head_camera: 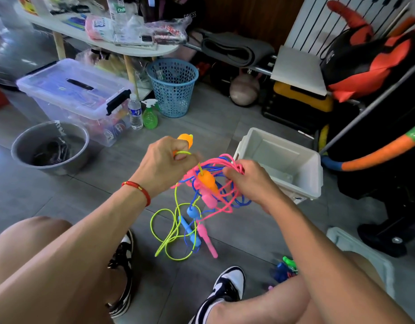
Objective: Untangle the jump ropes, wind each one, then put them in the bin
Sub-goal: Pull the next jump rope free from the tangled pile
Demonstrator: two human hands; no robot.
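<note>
Three thin ropes in one knot, held up over the floor beside the empty white bin (281, 160).

The left hand (165, 164) was curled round an orange handle (186, 139) with yellow-green cord (171, 230) trailing down; the right hand (246, 177) pinched the pink loops (221, 160) of the tangle. The cords looked light, limp and springy, so I reckoned the stiff handles were the surest places to grip.

We are holding pink, blue and yellow-green jump ropes (208, 195) tangled above the floor, handles dangling; the white bin (281, 160) is sitting open just beyond.
</note>
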